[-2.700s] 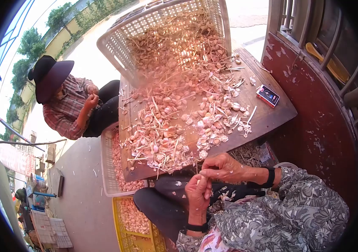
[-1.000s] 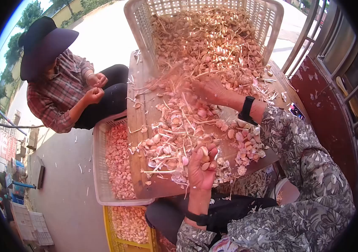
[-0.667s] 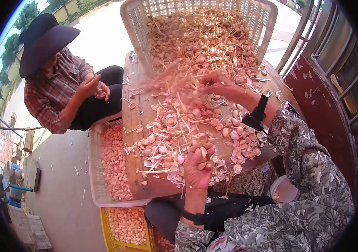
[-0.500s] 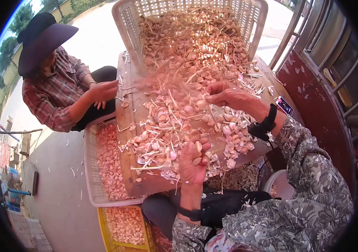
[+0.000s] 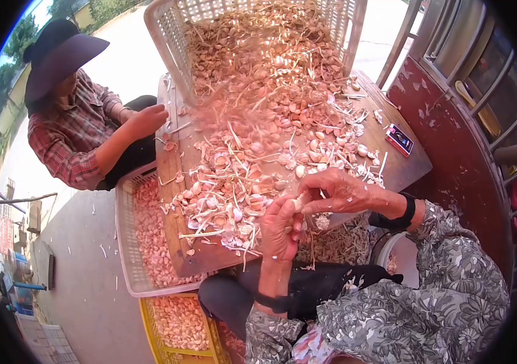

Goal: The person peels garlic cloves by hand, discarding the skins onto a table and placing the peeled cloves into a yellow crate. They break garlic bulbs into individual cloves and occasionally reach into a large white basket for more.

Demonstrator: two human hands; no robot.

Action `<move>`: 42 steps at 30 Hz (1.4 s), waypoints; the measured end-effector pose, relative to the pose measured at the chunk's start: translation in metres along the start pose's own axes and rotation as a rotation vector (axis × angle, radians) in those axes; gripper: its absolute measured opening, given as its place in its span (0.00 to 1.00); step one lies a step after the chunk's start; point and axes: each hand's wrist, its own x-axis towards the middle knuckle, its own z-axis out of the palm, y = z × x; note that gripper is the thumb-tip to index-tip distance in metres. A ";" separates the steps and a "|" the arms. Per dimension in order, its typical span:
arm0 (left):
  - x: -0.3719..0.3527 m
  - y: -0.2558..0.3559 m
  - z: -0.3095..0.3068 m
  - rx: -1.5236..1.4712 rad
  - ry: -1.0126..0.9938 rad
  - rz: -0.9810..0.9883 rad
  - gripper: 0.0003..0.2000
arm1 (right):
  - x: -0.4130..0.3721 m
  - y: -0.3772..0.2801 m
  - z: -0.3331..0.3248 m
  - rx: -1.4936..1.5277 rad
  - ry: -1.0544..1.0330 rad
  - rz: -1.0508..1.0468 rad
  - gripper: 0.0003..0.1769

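Note:
My left hand [image 5: 278, 232] and my right hand [image 5: 338, 193] meet above the near edge of the wooden table [image 5: 210, 259]. A pale garlic clove [image 5: 298, 204] sits between the fingertips of both hands, which are pinched closed on it. Whatever else lies inside my left palm is hidden by the fingers. Beyond my hands, loose garlic cloves [image 5: 314, 145] lie on the boards. To the left spreads a heap of cloves with dry stems and skins [image 5: 234, 194].
A plastic crate [image 5: 169, 60] at the back spills garlic onto the table. Cloves fill a white crate [image 5: 126, 242] and a yellow crate [image 5: 149, 330]. A small red-and-black box [image 5: 399, 140] lies at right. A bucket [image 5: 405, 261] stands below. A person in a plaid shirt [image 5: 67, 136] sits at left.
My right hand has come back from the heap toward me and now meets my left hand at the clove. My left fingers have closed. The camera view has shifted slightly.

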 end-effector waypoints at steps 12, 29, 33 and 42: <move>-0.008 -0.005 -0.018 -0.061 0.062 0.112 0.08 | -0.067 -0.010 0.020 -0.536 -0.422 -0.003 0.19; 0.002 -0.002 -0.030 -0.168 -0.056 0.096 0.15 | 0.032 0.070 0.006 -0.964 0.087 -0.070 0.13; 0.004 -0.003 -0.028 -0.148 -0.019 0.112 0.15 | 0.031 0.049 0.001 -0.906 0.123 0.027 0.12; 0.002 -0.001 -0.023 -0.171 0.024 0.096 0.17 | 0.040 0.060 -0.033 -0.481 0.516 -0.172 0.08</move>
